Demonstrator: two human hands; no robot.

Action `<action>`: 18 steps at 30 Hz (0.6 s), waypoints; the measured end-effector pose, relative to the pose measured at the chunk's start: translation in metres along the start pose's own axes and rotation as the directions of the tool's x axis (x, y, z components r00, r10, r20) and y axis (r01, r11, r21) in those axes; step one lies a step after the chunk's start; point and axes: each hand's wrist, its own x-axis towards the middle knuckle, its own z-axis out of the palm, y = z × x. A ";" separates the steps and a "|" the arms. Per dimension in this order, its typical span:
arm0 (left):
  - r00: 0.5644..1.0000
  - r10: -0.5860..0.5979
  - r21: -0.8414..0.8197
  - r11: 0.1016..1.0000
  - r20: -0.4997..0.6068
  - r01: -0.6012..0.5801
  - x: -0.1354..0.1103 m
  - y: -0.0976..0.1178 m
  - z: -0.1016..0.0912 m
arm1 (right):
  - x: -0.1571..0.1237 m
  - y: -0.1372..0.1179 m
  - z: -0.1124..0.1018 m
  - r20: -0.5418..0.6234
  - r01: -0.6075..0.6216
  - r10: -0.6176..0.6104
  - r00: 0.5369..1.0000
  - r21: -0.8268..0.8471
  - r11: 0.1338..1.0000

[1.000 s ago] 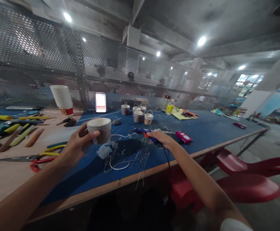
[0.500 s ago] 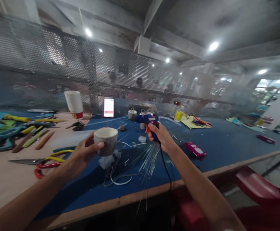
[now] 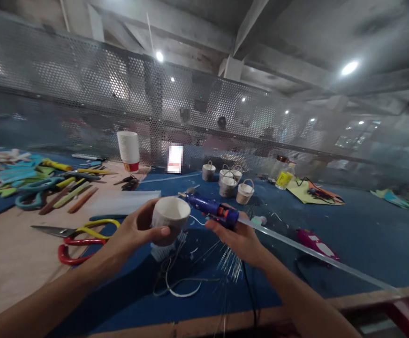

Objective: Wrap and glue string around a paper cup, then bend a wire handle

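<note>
My left hand (image 3: pixel 139 233) is closed around a small white paper cup (image 3: pixel 170 218), held upright above the blue table (image 3: pixel 348 216). My right hand (image 3: pixel 238 237) grips a blue glue gun (image 3: pixel 212 210) with a red light, its nozzle pointing left toward the cup's rim. A long clear glue stick (image 3: pixel 313 256) sticks out of the gun's back to the right. A black cord (image 3: pixel 248 291) hangs from the gun. Thin wires (image 3: pixel 230 263) and a white loop of cord (image 3: pixel 176 286) lie on the table beneath my hands.
Several small cup baskets with handles (image 3: pixel 228 183) stand further back. Yellow and red scissors (image 3: pixel 79 234), assorted tools (image 3: pixel 42 185) and a stack of cups (image 3: pixel 128 150) lie to the left. A pink object (image 3: pixel 317 241), bottles (image 3: pixel 282 171) and a perforated metal screen (image 3: pixel 85 103) are beyond.
My right hand picked the glue gun up off the table, raised it, then brought its nozzle down beside the cup. The cup stayed in my left hand; the camera turned left.
</note>
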 end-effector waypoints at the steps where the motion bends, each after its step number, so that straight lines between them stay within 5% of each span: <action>1: 1.000 -0.003 0.005 1.000 -0.004 0.003 -0.001 0.001 0.002 | -0.001 -0.003 -0.001 0.013 0.039 -0.038 0.999 -0.066 0.997; 11: 1.000 0.005 0.155 0.988 0.014 -0.007 -0.007 0.008 0.010 | 0.000 0.011 0.003 0.101 0.368 -0.355 0.930 -0.313 0.875; 18: 0.999 0.009 0.276 0.961 0.031 -0.017 -0.011 0.016 0.015 | -0.005 0.016 0.001 0.191 0.282 -0.218 0.957 -0.440 0.853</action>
